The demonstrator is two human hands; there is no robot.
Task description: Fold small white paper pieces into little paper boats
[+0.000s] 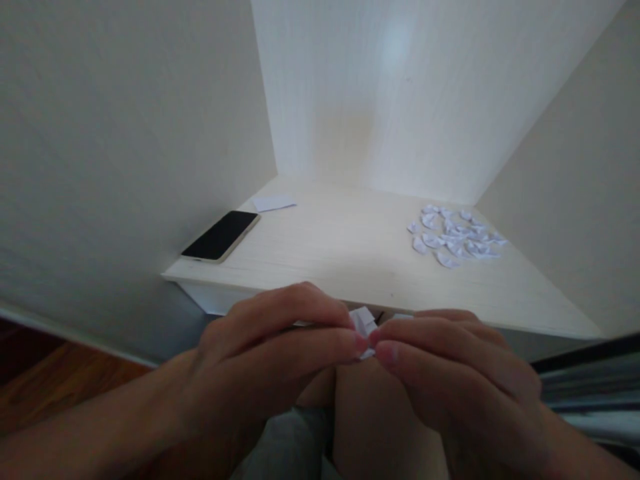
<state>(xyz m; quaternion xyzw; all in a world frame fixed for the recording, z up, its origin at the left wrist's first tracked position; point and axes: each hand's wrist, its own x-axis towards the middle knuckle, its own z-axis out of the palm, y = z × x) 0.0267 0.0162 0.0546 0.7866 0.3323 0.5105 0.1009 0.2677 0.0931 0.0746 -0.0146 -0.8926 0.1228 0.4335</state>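
Observation:
Between my two hands, just in front of the shelf's near edge, is a small folded piece of white paper (364, 321). My left hand (280, 340) pinches it from the left, thumb and fingers pressed together. From the other side my right hand (450, 367) grips its right edge between thumb and forefinger. The fingertips of both hands almost meet and cover part of the paper. Beyond my right hand, several small folded white paper pieces (455, 233) lie in a loose cluster on the shelf.
A phone (223, 235) with a dark screen lies at the shelf's left edge. Behind it rests a flat white paper strip (274, 203). The pale shelf (340, 233) is closed in by a left panel (150, 120), a back panel (400, 100) and a right panel (575, 187).

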